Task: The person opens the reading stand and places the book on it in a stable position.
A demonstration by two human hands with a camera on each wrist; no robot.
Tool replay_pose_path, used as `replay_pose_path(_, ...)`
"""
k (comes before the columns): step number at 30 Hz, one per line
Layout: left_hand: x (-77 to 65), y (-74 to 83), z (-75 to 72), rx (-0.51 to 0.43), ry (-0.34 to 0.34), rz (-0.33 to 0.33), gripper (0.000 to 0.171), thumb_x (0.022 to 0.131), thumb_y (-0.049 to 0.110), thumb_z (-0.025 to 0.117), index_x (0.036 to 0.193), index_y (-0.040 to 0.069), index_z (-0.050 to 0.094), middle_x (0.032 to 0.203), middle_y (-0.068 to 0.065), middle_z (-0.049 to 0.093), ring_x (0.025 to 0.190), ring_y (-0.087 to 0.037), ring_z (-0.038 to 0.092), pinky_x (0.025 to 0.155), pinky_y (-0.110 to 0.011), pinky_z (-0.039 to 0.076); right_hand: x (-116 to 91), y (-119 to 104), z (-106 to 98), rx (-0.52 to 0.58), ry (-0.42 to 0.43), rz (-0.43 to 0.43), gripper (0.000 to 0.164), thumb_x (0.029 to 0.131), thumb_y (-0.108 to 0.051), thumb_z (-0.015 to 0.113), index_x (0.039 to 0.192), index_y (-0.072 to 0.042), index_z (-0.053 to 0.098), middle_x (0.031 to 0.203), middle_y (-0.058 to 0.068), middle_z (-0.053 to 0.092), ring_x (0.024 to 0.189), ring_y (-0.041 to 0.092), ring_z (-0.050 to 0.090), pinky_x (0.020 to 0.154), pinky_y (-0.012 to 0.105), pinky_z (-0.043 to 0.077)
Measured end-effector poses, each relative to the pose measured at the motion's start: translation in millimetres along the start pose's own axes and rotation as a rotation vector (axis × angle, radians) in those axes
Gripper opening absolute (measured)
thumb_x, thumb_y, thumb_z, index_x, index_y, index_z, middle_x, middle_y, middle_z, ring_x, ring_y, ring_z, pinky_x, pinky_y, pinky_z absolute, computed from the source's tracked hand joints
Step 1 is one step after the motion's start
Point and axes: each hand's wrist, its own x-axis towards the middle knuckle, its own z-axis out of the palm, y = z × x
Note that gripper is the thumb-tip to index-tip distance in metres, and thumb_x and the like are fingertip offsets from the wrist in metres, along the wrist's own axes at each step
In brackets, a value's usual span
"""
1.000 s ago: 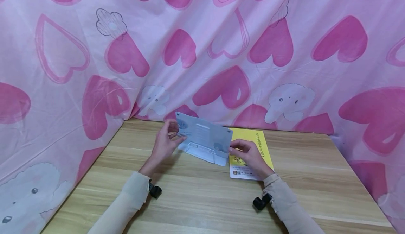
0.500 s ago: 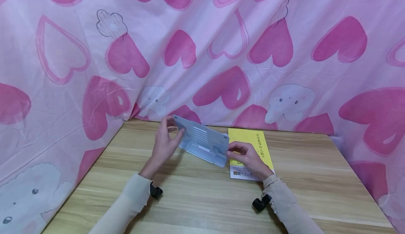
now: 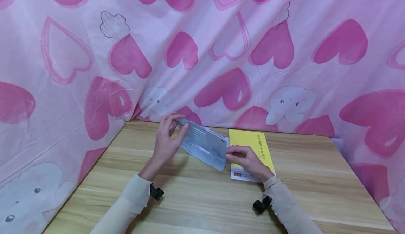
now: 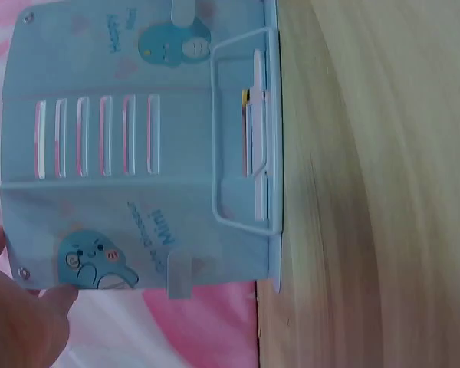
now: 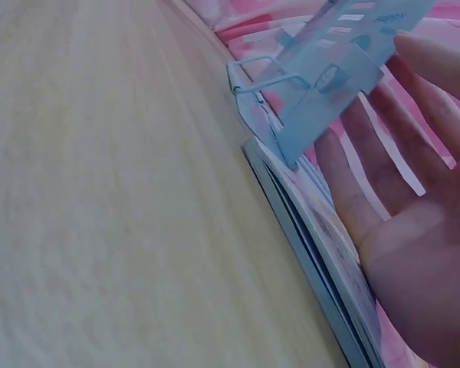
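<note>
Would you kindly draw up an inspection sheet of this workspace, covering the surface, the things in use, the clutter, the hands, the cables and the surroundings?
Surface: wood-grain table.
Things in use: blue dinosaur-print book stand, slotted back plate tilted; yellow book lying flat to its right, cover up.
Clutter: nothing seen.
Left hand: holds the stand at its upper left corner.
Right hand: holds the stand's right edge, above the book, hiding part of its cover.
Cables: nothing seen.
Surroundings: pink heart-print cloth hanging behind the table and along its left and right sides.
</note>
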Motion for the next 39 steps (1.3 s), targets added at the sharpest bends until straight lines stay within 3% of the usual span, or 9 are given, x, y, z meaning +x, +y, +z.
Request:
replay_pose_path(3,-1.1,4.9,0.6,0.076,-0.033,-0.014,0.048,0.102,0.033,0.077,0.142,0.014,0.06,0.167,-0.007,0.043,0.154,-0.032,0.047,0.124,-0.06,0.044,1,2,2,-0.022,-0.021,-0.006,0.033,0.106,-0.017,0.071,0.136,-0.004,0.072,0.14,0.004,0.072,0.125,0.016,0.068,0.105,0.032,0.061)
replay_pose_path(7,-5.4,20.9,5.5,0.231,-0.023,0.084,0.045,0.102,0.035,0.075,0.139,0.013,0.063,0.175,-0.012,0.032,0.162,-0.039,0.033,0.123,-0.071,0.039,2,2,6,-0.053,-0.041,-0.02,0.031,0.106,-0.016,0.071,0.135,-0.006,0.074,0.143,0.005,0.071,0.131,0.018,0.066,0.107,0.031,0.06)
replay_pose_path(10,-9.4,34.6,10.3,0.276,-0.028,0.172,0.034,0.103,0.036,0.074,0.129,0.014,0.071,0.166,-0.011,0.049,0.163,-0.038,0.033,0.126,-0.071,0.036,3,0,11,-0.081,-0.052,-0.03,0.03,0.106,-0.016,0.071,0.134,-0.007,0.076,0.142,0.005,0.072,0.133,0.017,0.065,0.108,0.031,0.059)
replay_pose_path(13,-12.3,42.8,12.4,0.279,-0.066,0.186,0.031,0.103,0.041,0.073,0.121,0.016,0.073,0.153,-0.006,0.064,0.164,-0.036,0.033,0.128,-0.07,0.033,4,-1,17,-0.121,-0.06,-0.037,0.028,0.104,-0.015,0.073,0.131,-0.009,0.077,0.137,0.005,0.075,0.128,0.015,0.067,0.105,0.03,0.06)
replay_pose_path(20,-5.6,35.5,4.5,0.195,-0.103,0.139,0.022,0.101,0.038,0.077,0.105,0.018,0.068,0.144,-0.004,0.072,0.165,-0.029,0.033,0.132,-0.063,0.032,7,-7,33,-0.207,-0.092,-0.011,0.025,0.105,-0.022,0.074,0.128,-0.016,0.079,0.128,0.006,0.078,0.116,0.018,0.073,0.099,0.031,0.063)
replay_pose_path(27,2.3,21.7,-0.7,-0.007,-0.177,0.117,0.01,0.1,0.012,0.074,0.103,0.014,0.065,0.149,-0.011,0.067,0.167,-0.028,0.028,0.13,-0.058,0.035,11,-7,33,-0.519,0.149,-0.01,0.021,0.104,-0.017,0.075,0.125,-0.015,0.079,0.124,-0.004,0.078,0.119,0.016,0.071,0.107,0.038,0.06)
replay_pose_path(31,5.9,16.2,-2.0,-0.083,-0.203,0.111,0.009,0.1,0.008,0.072,0.103,0.012,0.065,0.151,-0.015,0.064,0.167,-0.028,0.027,0.132,-0.05,0.033,10,-3,28,-0.669,0.156,0.074,0.025,0.101,-0.012,0.077,0.124,-0.022,0.079,0.126,-0.01,0.074,0.128,0.015,0.064,0.117,0.047,0.053)
replay_pose_path(35,10.5,10.4,-3.5,-0.115,-0.234,0.118,0.008,0.102,0.007,0.07,0.104,0.011,0.063,0.153,-0.017,0.063,0.168,-0.03,0.026,0.134,-0.051,0.029,11,0,26,-0.708,0.146,0.116,0.023,0.1,-0.013,0.079,0.12,-0.024,0.081,0.121,-0.012,0.073,0.122,0.013,0.062,0.116,0.045,0.052)
replay_pose_path(39,17.0,3.6,-4.8,-0.142,-0.273,0.146,0.006,0.102,0.005,0.067,0.105,0.008,0.062,0.155,-0.018,0.061,0.168,-0.035,0.023,0.135,-0.058,0.024,14,1,29,-0.726,0.155,0.113,0.02,0.099,-0.012,0.079,0.116,-0.024,0.082,0.112,-0.013,0.074,0.111,0.01,0.061,0.106,0.04,0.056)
